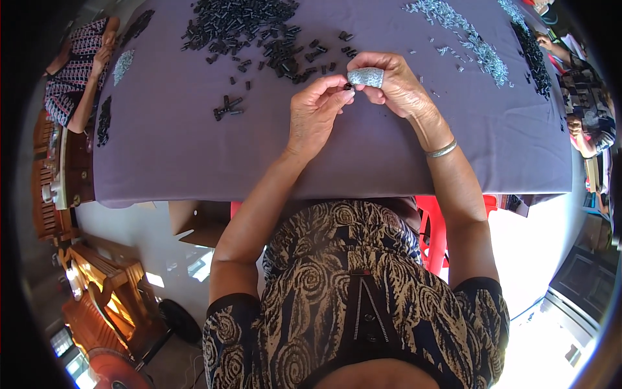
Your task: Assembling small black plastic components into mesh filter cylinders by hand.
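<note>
The left hand (314, 120) has its grip pinching a small black piece (348, 86) above the table (214, 162). The right hand (405, 87), a grey wrap (365, 78) on one finger, is just beside it; whether its grip pinches anything, I cannot tell. Beyond lie heaped black parts (240, 26) and, rightward, silver parts (483, 53).

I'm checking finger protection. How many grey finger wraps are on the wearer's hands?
1: the grey wrap on the right hand, close to the small black piece in the left hand. Others may be hidden on parts facing away from view.
</note>
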